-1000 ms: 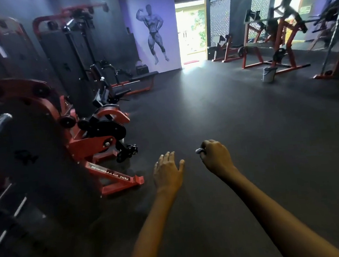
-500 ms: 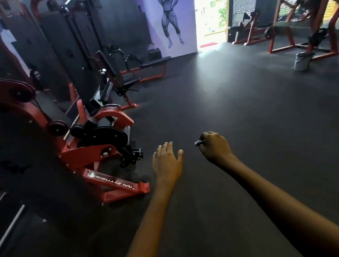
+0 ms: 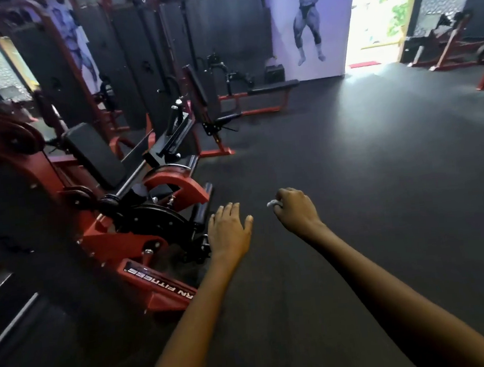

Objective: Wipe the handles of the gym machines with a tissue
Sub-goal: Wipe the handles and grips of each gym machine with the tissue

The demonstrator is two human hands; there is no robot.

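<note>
Meanwhile, a crumpled tissue (image 3: pixel 272 203) is kept ready in the curled fingers of the right hand (image 3: pixel 296 212), while the left hand (image 3: pixel 230 232), fingers straight and empty, is held near the red machine (image 3: pixel 139 233) at left.

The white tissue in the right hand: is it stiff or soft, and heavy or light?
Probably soft: the tissue is crumpled into a small wad inside the right hand. Likely very light, since curled fingers alone hold it. It may tear if rubbed hard.
</note>
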